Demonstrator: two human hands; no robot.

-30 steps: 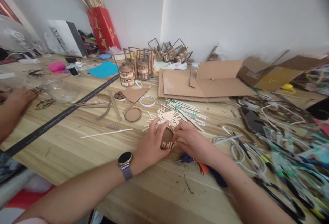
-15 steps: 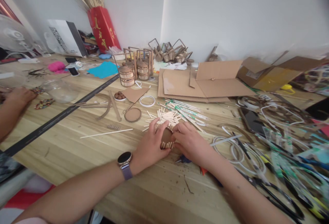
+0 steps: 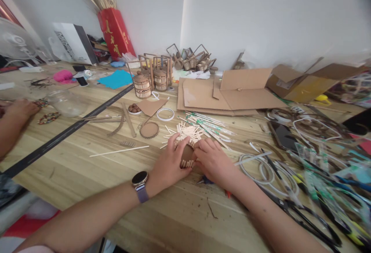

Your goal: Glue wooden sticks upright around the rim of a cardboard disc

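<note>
A small round cardboard basket base (image 3: 188, 156), ringed with short upright wooden sticks, sits on the wooden table (image 3: 87, 168). My left hand (image 3: 169, 164), with a smartwatch (image 3: 140, 183) on its wrist, curls round the base's left side. From the right, my right hand (image 3: 213, 160) presses its fingers against the rim. Just behind both hands lies a pile of short wooden sticks (image 3: 188, 131). A round cardboard disc (image 3: 148, 129) rests to the left of that pile.
Finished stick baskets (image 3: 150, 77) stand at the back, flat cardboard (image 3: 228, 94) beside them. Wire rings, pliers and packets clutter the right (image 3: 304, 156). Another person's hand (image 3: 17, 110) rests at the far left near a glass jar (image 3: 66, 102). A black strip (image 3: 66, 131) crosses the table.
My right hand has slid a little left and closer against the basket base. My left hand has hardly moved.
</note>
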